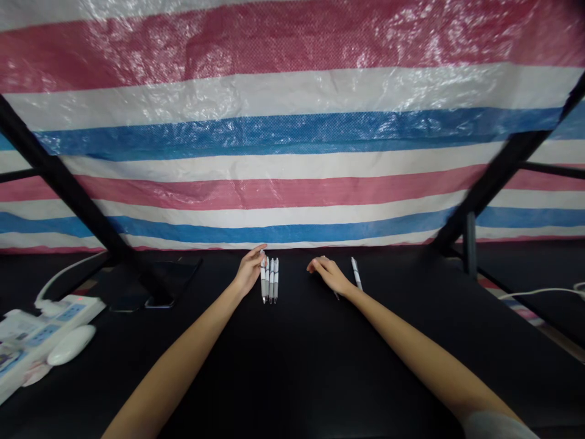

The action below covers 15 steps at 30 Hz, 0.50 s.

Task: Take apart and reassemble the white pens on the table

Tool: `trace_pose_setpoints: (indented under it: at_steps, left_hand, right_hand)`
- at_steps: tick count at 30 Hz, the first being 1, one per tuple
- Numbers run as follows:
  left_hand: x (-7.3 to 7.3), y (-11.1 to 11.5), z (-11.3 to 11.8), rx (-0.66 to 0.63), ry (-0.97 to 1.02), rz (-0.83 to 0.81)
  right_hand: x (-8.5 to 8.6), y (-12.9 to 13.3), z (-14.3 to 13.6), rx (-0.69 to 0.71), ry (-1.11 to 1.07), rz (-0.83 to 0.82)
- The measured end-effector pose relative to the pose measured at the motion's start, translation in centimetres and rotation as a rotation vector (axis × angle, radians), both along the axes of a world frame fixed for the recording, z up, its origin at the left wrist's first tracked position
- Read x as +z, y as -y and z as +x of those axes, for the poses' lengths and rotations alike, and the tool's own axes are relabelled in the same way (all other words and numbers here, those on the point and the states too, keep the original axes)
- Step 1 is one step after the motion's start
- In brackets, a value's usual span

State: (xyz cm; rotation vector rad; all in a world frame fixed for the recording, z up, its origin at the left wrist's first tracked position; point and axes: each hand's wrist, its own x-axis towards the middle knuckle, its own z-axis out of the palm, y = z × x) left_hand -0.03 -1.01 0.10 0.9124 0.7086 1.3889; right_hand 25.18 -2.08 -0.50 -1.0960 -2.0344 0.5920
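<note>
A left hand (250, 268), fingers half-bent at the near side of a row of pens (270, 281), grip unclear, a right hand (329, 275), fingers curled, hold unclear, another pen (337, 296) jutting from beneath, a lone pen (356, 274) right of them, black bench (292, 366).

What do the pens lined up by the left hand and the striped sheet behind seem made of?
Pens: probably smooth plastic, judging by their even white and grey surfaces, though too small to be sure.
Striped sheet: likely glossy woven plastic; it shows crinkled glare and a fine mesh.

Black tabletop (292, 366) with pens (276, 280) (several side by side), power strip (44, 335).
</note>
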Motion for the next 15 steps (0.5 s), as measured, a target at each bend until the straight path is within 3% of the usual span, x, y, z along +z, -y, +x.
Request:
trace_pose_setpoints:
  at_steps: [15]
  left_hand:
    - [0.34, 0.76, 0.46, 0.017, -0.157, -0.001]
  right_hand:
    - [0.06, 0.13, 0.00, -0.012, 0.010, -0.005]
